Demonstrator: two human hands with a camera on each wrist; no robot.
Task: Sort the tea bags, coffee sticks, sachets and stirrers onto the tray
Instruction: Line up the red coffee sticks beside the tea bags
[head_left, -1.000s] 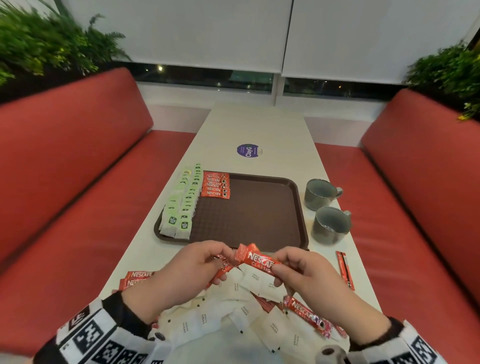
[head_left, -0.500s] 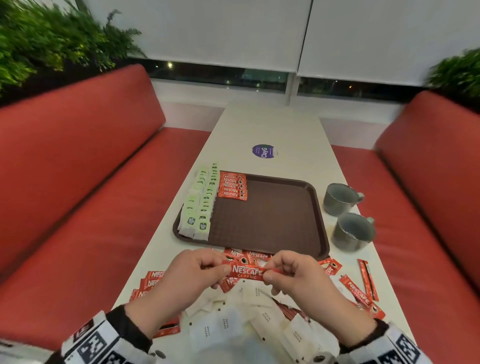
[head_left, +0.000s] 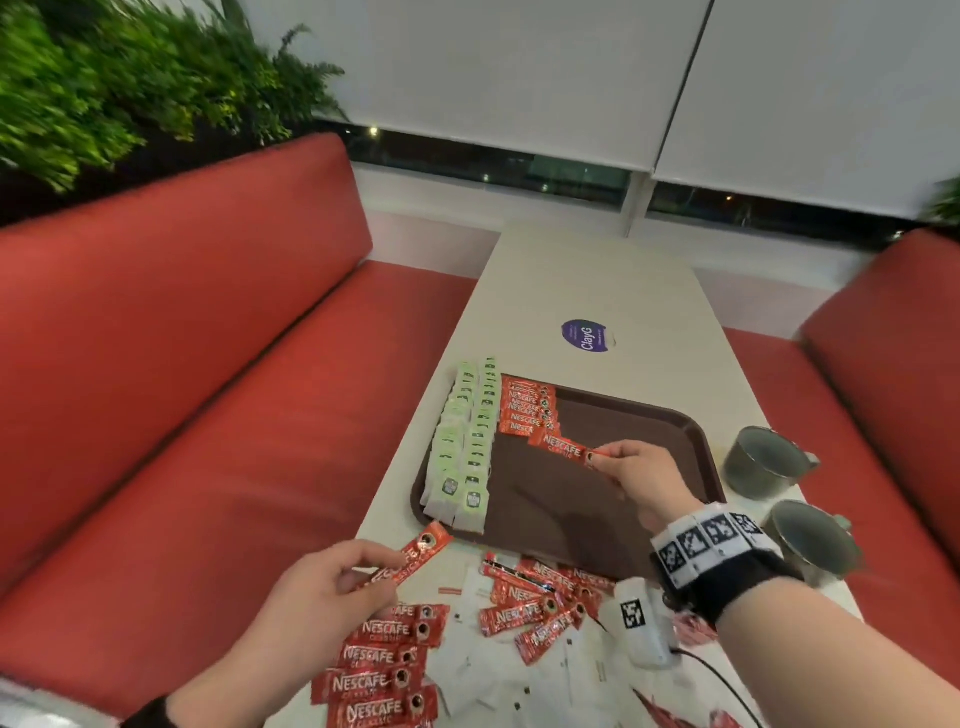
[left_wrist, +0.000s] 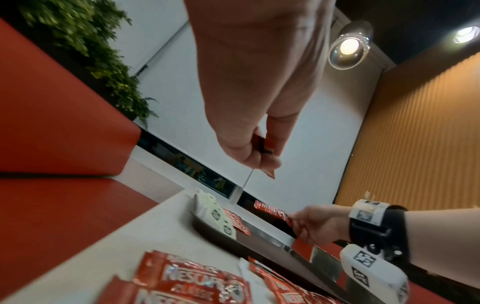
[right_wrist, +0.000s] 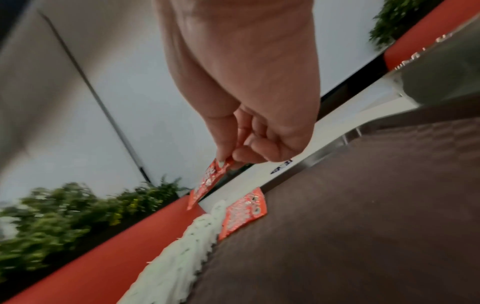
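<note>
The tray was dark brown. Along its left edge lay pale green tea bags; beside them, red coffee sticks with white lettering. The desk beyond the tray was cream, with a purple round sticker. Right of the tray stood two grey mugs. The benches were red.

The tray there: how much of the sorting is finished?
Partly done. On the tray, green tea bags line the left edge beside a short row of coffee sticks. The right hand is adding another stick; the left hand holds one more. Many loose sticks and white sachets remain on the table.
</note>
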